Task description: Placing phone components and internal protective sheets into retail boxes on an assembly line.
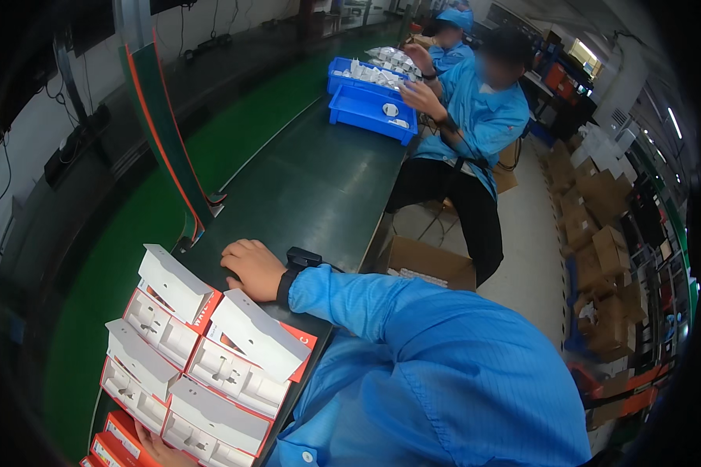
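My right hand (255, 269) rests palm down on the dark green table, just beyond the open boxes. Its fingers are loosely bent and the thumb lies apart, with nothing visible in it. Low at the left, my left hand (162, 449) is partly in view, against some red boxes (115, 441); whether it grips one is hidden. Between my hands stand open red-and-white cartons in two columns. An upper-left carton (162, 327), an upper-right carton (237, 377) and a lower-left carton (134, 393) have raised white lids and white inserts with dark cut-outs.
A green table (304, 187) runs away from me. Blue trays (370, 115) with white parts stand at its far end, beside a seated co-worker (479, 117). An orange-edged upright strip (163, 124) stands at left. A cardboard box (428, 261) sits beside the table.
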Tool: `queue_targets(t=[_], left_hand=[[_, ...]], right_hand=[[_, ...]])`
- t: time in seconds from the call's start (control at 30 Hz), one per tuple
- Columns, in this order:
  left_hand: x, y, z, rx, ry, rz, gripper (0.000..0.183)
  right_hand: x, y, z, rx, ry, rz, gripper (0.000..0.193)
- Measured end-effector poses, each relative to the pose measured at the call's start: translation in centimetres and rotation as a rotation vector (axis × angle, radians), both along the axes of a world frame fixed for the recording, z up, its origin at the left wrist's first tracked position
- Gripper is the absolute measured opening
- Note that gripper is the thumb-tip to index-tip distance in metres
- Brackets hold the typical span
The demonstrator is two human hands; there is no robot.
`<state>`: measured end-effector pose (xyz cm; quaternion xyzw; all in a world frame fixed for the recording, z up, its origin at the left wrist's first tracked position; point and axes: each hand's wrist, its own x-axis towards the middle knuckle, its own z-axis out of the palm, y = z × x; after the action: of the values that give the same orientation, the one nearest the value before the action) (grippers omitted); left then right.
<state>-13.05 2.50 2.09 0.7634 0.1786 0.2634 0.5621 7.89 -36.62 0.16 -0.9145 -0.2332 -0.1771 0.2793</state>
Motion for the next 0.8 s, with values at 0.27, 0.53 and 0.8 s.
queue_targets(t=[0.27, 0.53, 0.8], left_hand=[[-0.4, 1.6, -1.6, 0.208, -0.011, -0.046, 0.039], [-0.3, 2.0, -2.3, 0.342, -0.034, -0.081, 0.038], [-1.4, 5.5, -5.0, -0.279, -0.029, -0.12, 0.053]], right_hand=[[0.0, 0.0, -0.1, 0.002, -0.026, 0.001, 0.032], [0.1, -0.2, -0.1, 0.008, -0.023, -0.006, 0.031], [0.1, 0.6, 0.3, 0.009, 0.014, 0.03, 0.034]])
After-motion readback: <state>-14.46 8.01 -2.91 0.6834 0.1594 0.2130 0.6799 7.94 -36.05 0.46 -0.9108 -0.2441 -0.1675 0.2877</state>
